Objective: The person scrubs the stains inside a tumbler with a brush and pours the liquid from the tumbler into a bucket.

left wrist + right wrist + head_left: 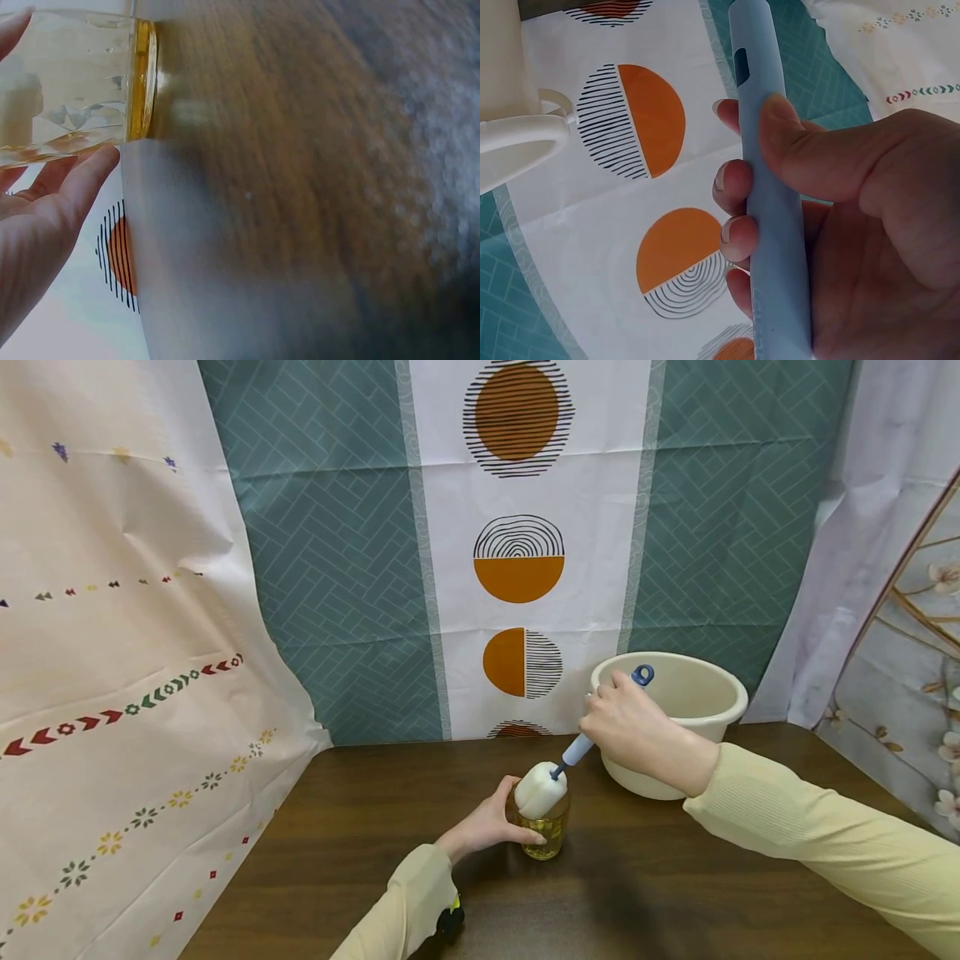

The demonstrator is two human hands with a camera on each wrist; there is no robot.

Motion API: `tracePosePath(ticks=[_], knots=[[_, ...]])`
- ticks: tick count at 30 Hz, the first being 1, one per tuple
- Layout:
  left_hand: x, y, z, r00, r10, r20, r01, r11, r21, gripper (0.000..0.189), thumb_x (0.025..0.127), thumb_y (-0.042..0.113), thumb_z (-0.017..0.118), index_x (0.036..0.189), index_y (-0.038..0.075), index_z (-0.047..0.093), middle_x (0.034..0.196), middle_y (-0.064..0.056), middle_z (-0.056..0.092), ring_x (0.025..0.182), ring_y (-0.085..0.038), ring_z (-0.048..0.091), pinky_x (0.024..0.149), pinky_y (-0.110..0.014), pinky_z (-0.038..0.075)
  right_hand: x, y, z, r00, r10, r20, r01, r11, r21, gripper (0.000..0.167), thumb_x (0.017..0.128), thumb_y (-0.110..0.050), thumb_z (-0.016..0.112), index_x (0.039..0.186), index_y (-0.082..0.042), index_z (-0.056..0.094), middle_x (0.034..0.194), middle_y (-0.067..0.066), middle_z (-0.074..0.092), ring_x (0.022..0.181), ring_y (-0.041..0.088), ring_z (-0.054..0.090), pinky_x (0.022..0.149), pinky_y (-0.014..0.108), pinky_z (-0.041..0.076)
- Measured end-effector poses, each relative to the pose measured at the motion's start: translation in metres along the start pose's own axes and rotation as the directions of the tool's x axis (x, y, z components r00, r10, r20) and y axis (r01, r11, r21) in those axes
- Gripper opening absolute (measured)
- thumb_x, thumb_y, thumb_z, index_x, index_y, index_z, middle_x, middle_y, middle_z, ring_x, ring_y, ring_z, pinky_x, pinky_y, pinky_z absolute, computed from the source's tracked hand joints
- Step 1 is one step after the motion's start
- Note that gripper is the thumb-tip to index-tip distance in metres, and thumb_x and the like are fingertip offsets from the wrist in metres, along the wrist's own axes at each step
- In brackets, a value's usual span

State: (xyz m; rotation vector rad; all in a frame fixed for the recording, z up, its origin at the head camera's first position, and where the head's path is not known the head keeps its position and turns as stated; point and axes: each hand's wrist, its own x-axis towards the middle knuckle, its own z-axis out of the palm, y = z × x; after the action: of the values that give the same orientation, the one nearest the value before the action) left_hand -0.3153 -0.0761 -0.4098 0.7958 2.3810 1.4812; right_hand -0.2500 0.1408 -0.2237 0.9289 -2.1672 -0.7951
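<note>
A clear amber glass (546,837) is held near the table by my left hand (489,820), thumb and fingers spread round its sides. In the left wrist view the glass (82,82) lies sideways across the picture with its thick base in sight; I cannot tell whether that base touches the wood. My right hand (633,727) grips the blue handle (776,202) of a sponge bottle brush, the thumb lying along it. The brush's white sponge head (540,789) is tilted into the mouth of the glass, its upper part standing out above the rim.
A cream basin (641,777) stands behind the right forearm, at the back right of the brown wooden table (337,827). Patterned cloths (337,568) hang behind and along both sides. A small black device (450,917) sits at the left wrist.
</note>
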Motion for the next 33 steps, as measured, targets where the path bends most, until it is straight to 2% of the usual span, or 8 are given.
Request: tracePosePath(ticks=[8,14,20,33], knots=[[0.0,0.0,0.001,1.0,-0.005,-0.009,0.006,1.0,0.019,0.071,0.068,0.024,0.079,0.123,0.017,0.034,0.111,-0.002,0.047,0.106,-0.023,0.043,0.088,-0.046,0.031,-0.001,0.0,0.0,1.0,0.019,0.025,-0.018,1.0,-0.014,0.018,0.069,-0.006,0.071,0.058,-0.015,0.059,0.058,0.005,0.047,0.053,0.021,0.045,0.055,0.033,0.031],[0.001,0.0,0.001,1.0,-0.001,0.001,0.001,1.0,-0.007,0.069,0.069,0.017,0.078,0.123,0.013,0.034,0.11,-0.003,0.047,0.103,-0.023,0.046,0.087,-0.045,0.033,-0.003,0.001,0.0,0.999,0.031,0.011,-0.031,1.0,-0.001,0.021,0.069,-0.005,0.069,0.055,-0.014,0.056,0.056,0.004,0.047,0.052,0.021,0.045,0.054,0.033,0.031],[-0.001,0.0,0.001,1.0,-0.006,-0.006,0.006,1.0,0.008,0.071,0.069,0.024,0.078,0.123,0.016,0.034,0.111,0.0,0.048,0.103,-0.018,0.046,0.087,-0.042,0.034,-0.006,0.001,0.0,0.998,0.06,0.002,-0.06,0.998,0.028,0.021,0.068,-0.004,0.069,0.055,-0.012,0.056,0.054,0.005,0.048,0.051,0.022,0.047,0.054,0.034,0.031],[-0.001,0.0,0.001,0.999,-0.036,0.003,0.036,0.999,0.013,0.074,0.069,0.033,0.077,0.126,0.017,0.032,0.115,0.001,0.045,0.108,-0.02,0.043,0.089,-0.049,0.031,-0.011,0.001,0.0,0.997,0.083,-0.002,-0.083,0.996,0.026,0.021,0.068,-0.005,0.071,0.054,-0.012,0.056,0.051,0.006,0.047,0.049,0.022,0.047,0.054,0.035,0.031]])
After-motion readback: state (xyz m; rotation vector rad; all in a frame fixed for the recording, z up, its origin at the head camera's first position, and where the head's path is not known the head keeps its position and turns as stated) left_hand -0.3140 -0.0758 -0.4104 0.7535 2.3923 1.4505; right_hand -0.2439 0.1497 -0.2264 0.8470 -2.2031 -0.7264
